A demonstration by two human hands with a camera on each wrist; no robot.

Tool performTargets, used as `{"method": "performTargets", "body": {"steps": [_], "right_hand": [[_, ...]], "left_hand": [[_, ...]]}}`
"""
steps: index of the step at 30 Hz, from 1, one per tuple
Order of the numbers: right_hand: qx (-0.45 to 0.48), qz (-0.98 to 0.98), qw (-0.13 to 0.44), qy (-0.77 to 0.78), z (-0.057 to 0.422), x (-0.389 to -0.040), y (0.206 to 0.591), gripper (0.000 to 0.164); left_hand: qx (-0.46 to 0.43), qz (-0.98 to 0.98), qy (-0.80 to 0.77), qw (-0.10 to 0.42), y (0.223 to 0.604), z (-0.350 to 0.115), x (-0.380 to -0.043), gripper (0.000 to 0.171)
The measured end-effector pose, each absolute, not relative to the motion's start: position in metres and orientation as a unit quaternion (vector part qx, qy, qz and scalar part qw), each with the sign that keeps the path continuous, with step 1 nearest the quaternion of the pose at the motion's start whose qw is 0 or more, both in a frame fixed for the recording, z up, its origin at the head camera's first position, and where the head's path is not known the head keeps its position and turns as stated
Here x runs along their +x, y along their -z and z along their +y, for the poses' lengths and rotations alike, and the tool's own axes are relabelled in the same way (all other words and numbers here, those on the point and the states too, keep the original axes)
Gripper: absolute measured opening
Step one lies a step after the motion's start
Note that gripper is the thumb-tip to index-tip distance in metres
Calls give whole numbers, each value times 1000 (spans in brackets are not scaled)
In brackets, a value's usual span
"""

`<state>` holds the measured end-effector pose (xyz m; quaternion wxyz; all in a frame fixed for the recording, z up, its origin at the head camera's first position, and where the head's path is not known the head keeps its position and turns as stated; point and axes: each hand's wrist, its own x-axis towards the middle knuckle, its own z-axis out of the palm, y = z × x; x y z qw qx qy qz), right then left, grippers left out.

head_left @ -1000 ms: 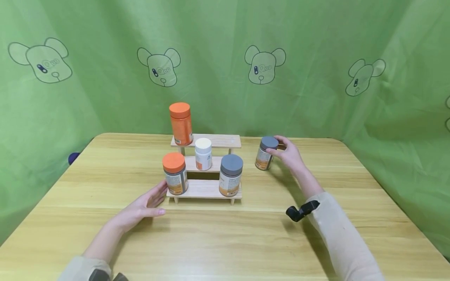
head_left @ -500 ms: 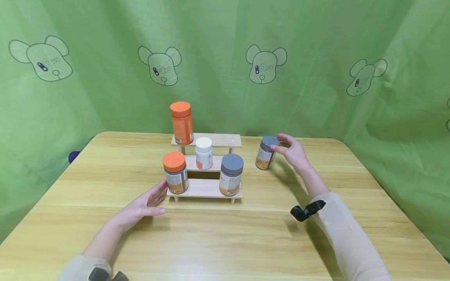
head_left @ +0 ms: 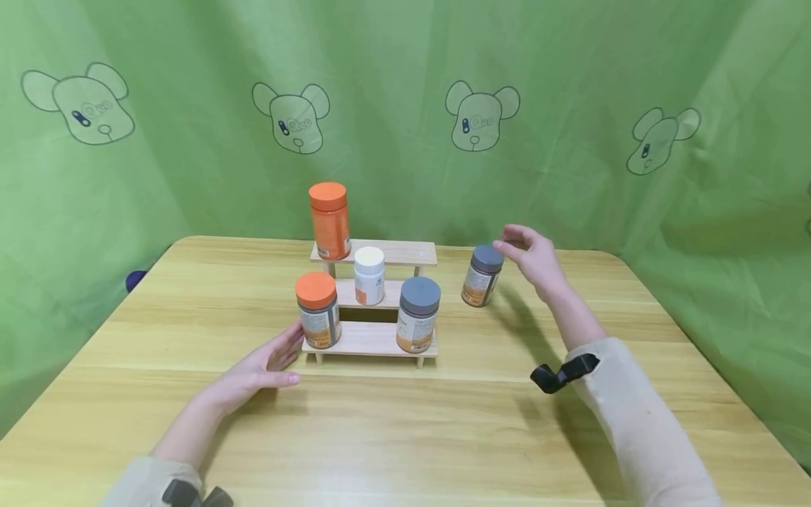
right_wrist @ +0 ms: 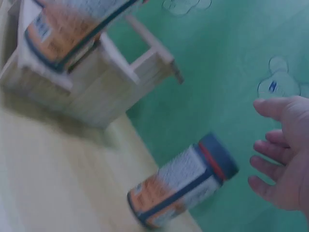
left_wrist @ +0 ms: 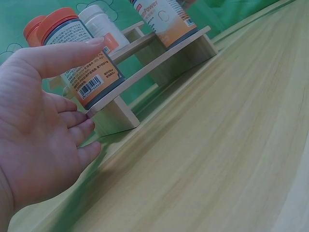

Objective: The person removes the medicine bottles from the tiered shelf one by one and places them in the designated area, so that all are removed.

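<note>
On the table, right of a three-step wooden rack (head_left: 367, 339), stands a grey-lidded supplement jar (head_left: 479, 282). Just above and right of its lid is my right hand (head_left: 535, 262), fingers loosely bent; the right wrist view shows a gap between the hand and the jar (right_wrist: 176, 186). My left hand (head_left: 262, 370) lies at the rack's left end, thumb out, its fingertips by the orange-lidded grey jar (head_left: 319, 317) on the lowest step. In the left wrist view that hand (left_wrist: 43, 116) has relaxed fingers near the rack's corner and grips nothing.
A second grey-lidded jar (head_left: 417, 320) stands at the lowest step's right end. The middle step bears a small white bottle (head_left: 369, 278), the top step a tall orange jar (head_left: 329, 225). Behind the wooden table (head_left: 405, 436) hangs a green curtain (head_left: 393, 105).
My right hand has let go of the grey-lidded jar and lifted up and right from its lid. The jar stays standing where it was. My left hand has hardly moved.
</note>
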<state>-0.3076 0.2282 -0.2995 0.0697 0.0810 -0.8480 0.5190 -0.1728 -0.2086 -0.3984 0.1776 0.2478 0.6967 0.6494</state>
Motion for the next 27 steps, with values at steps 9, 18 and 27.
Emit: {"method": "performTargets", "body": {"steps": [9, 18, 27], "right_hand": [[99, -845, 44, -524, 206, -304, 260, 66], [133, -845, 19, -518, 177, -308, 234, 67], [157, -836, 2, -526, 137, -313, 218, 66]], "left_hand": [[244, 698, -650, 178, 399, -209, -173, 91], [241, 698, -650, 181, 397, -209, -173, 91], [242, 698, -649, 182, 397, -209, -173, 90]]}}
